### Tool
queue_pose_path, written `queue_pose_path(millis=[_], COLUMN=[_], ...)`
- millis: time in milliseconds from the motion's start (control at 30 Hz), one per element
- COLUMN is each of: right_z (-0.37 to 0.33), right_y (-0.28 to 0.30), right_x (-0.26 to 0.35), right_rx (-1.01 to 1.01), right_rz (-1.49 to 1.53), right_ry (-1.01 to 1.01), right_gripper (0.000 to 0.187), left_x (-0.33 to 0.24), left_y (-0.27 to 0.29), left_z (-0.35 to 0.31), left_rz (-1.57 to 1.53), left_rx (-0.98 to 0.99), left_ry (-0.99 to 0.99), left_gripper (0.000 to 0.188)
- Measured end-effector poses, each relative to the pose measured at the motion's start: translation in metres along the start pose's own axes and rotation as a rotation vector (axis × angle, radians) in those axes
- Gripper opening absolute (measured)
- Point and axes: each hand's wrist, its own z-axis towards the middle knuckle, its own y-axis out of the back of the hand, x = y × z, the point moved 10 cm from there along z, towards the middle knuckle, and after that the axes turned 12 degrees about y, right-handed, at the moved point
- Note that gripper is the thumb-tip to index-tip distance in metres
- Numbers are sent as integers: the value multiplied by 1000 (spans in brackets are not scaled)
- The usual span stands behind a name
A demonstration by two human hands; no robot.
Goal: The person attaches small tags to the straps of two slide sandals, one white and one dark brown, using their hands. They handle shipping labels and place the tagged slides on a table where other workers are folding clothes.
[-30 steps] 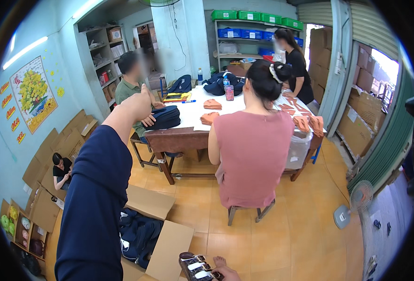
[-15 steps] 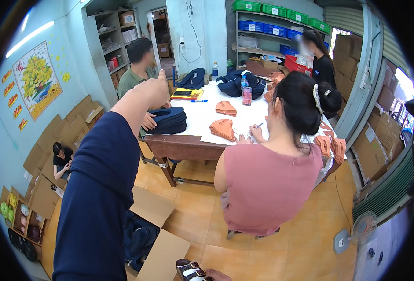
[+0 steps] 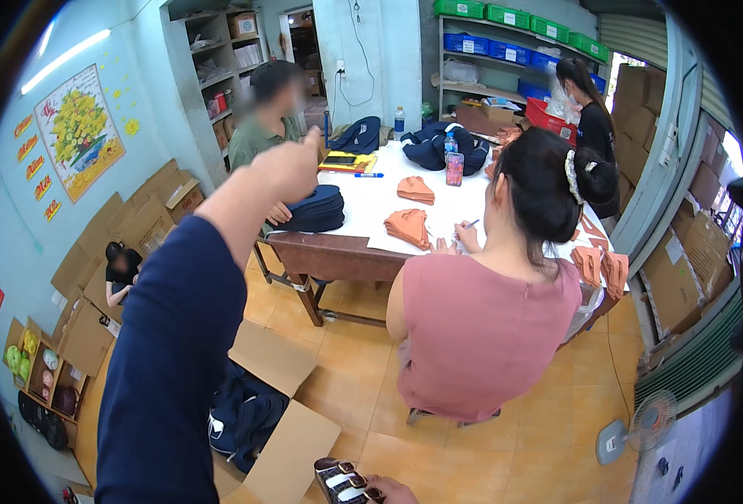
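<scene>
My left arm, in a dark blue sleeve, reaches up across the left of the view. My left hand points toward the table with one finger stretched out and the others curled, with nothing seen in it. At the bottom edge my right hand, partly cut off, grips what looks like a sandal with brown and white straps and buckles. Beyond my left hand, a person in a green shirt rests a hand by a stack of dark blue fabric pieces. A person in a pink top sits writing beside stacked orange pieces.
An open cardboard box of dark blue bags stands below my left arm. The table carries bottles, a phone and dark blue bags. A fan stands at lower right. One person stands at far right; another sits by cartons at left.
My left hand has moved slightly right and down, its finger tilting more to the right. The view has shifted a little. The right hand still grips the sandal.
</scene>
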Motion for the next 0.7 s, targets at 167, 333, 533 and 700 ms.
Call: queue_pose_path(millis=[167,333,533,700], right_z=[-1,6,2,-28], right_y=[1,-1,-26,-77], right_x=[-6,-11,14,57], right_rx=[86,270,525,601], right_rz=[-28,-99,-191,-163], right_ry=[22,53,175,352], right_gripper=[24,25,34,33], left_x=[8,106,159,207], left_y=[-99,-247,-316,-307], left_z=[-141,-314,-518,-648], left_rz=[-475,-982,-1492,-1222], left_rx=[201,493,734,567], left_ry=[-253,346,1059,1122], left_gripper=[53,34,46,32])
